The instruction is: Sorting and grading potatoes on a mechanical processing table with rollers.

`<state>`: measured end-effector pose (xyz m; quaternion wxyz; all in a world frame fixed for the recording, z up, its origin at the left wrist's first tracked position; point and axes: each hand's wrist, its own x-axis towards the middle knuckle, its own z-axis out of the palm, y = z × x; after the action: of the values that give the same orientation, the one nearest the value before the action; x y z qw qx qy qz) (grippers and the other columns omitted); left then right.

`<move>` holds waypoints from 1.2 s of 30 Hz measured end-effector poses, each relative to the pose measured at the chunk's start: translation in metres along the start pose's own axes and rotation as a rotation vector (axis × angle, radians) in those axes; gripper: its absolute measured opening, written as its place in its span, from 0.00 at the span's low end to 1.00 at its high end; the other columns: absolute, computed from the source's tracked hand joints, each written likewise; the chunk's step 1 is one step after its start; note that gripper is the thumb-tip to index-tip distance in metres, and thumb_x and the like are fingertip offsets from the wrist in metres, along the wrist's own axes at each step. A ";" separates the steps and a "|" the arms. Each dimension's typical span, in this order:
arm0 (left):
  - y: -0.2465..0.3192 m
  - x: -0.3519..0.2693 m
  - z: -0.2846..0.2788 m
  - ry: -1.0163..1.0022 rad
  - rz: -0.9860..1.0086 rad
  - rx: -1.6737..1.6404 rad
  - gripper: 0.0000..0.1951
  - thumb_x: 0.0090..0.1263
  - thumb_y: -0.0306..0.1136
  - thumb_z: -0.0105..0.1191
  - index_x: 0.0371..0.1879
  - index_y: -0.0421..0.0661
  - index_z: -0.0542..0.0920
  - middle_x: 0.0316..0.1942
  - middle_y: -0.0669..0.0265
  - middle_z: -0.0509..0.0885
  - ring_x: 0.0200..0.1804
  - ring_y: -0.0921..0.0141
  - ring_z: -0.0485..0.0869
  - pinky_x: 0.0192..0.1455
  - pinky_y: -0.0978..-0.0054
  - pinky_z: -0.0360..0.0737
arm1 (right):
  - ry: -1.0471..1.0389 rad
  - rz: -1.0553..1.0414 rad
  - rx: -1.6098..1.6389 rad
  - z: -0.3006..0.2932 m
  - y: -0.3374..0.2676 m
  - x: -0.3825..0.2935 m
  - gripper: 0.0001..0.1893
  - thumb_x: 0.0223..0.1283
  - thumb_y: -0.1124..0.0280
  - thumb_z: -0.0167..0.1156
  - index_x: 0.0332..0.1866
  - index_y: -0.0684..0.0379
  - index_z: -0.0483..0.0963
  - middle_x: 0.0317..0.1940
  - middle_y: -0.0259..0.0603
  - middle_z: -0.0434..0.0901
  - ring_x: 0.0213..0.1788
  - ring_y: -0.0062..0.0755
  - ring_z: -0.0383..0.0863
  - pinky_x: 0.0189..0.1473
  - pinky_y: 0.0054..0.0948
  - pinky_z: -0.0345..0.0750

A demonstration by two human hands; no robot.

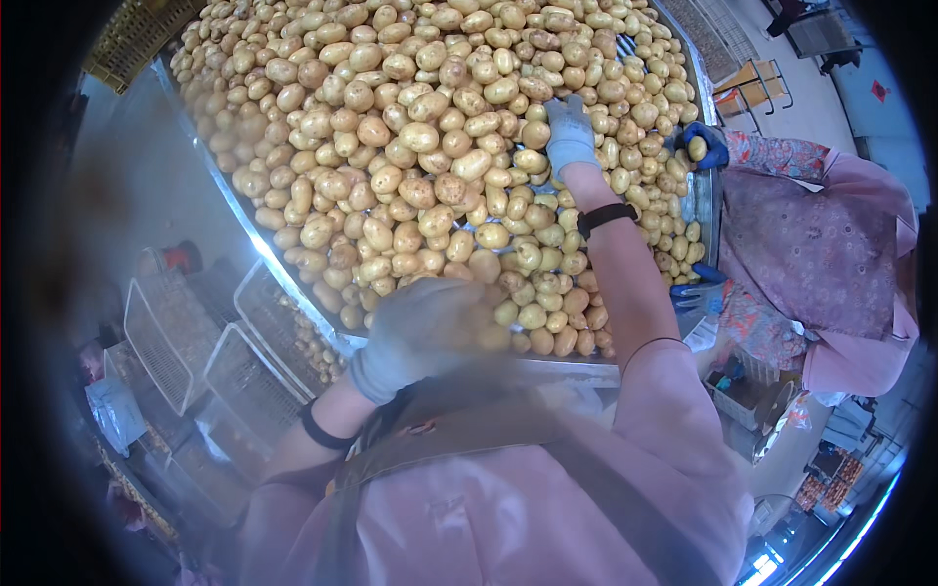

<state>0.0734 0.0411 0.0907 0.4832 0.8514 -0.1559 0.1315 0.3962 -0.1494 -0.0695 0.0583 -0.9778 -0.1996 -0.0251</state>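
A large heap of pale yellow potatoes (418, 135) covers the metal sorting table (571, 371) in front of me. My right hand (571, 135), in a light grey-blue glove, reaches far into the heap. Its fingers point away from me and touch potatoes, and the fingertips are partly hidden among them. Over the table's near edge is my left hand (429, 333), gloved alike and blurred, with its back towards the camera. Its fingers bend towards the nearest potatoes. Whether either hand grips a potato cannot be made out.
At the table's right side stands a co-worker (813, 249) in blue gloves, one hand holding a potato (697, 149). White plastic crates (161, 340) are on the floor at left, near smaller potatoes (314, 340). A yellow crate (139, 40) is at the far left corner.
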 end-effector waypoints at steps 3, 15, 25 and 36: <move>0.002 0.008 0.017 -0.064 -0.134 -0.046 0.13 0.71 0.21 0.52 0.51 0.37 0.85 0.50 0.53 0.89 0.41 0.62 0.90 0.45 0.69 0.87 | 0.018 -0.026 0.034 0.002 0.010 0.003 0.12 0.68 0.72 0.56 0.52 0.56 0.81 0.57 0.56 0.78 0.56 0.57 0.85 0.57 0.43 0.83; -0.072 0.015 0.087 0.198 -0.808 -1.931 0.28 0.88 0.56 0.37 0.70 0.44 0.71 0.61 0.59 0.84 0.62 0.62 0.85 0.65 0.63 0.84 | 0.044 -0.132 0.956 -0.086 -0.094 -0.158 0.17 0.67 0.71 0.66 0.59 0.59 0.81 0.53 0.49 0.83 0.55 0.42 0.84 0.60 0.36 0.80; -0.074 -0.023 0.066 0.208 -0.788 -2.159 0.21 0.82 0.43 0.52 0.61 0.38 0.75 0.55 0.56 0.83 0.61 0.61 0.83 0.56 0.64 0.86 | 0.029 -0.335 0.092 -0.068 -0.066 -0.169 0.16 0.67 0.70 0.65 0.59 0.56 0.83 0.52 0.45 0.86 0.52 0.42 0.85 0.61 0.42 0.80; -0.128 -0.107 0.091 0.329 -0.700 -1.322 0.28 0.85 0.51 0.45 0.75 0.45 0.69 0.67 0.53 0.79 0.58 0.57 0.86 0.45 0.66 0.91 | -0.150 -0.422 0.419 -0.105 -0.123 -0.184 0.11 0.67 0.68 0.64 0.51 0.57 0.83 0.48 0.53 0.86 0.55 0.50 0.84 0.62 0.46 0.78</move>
<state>0.0324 0.0396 -0.0944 0.9226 0.3544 0.1505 -0.0249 0.1756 -0.1212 0.0342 0.2373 -0.8804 -0.4031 0.0775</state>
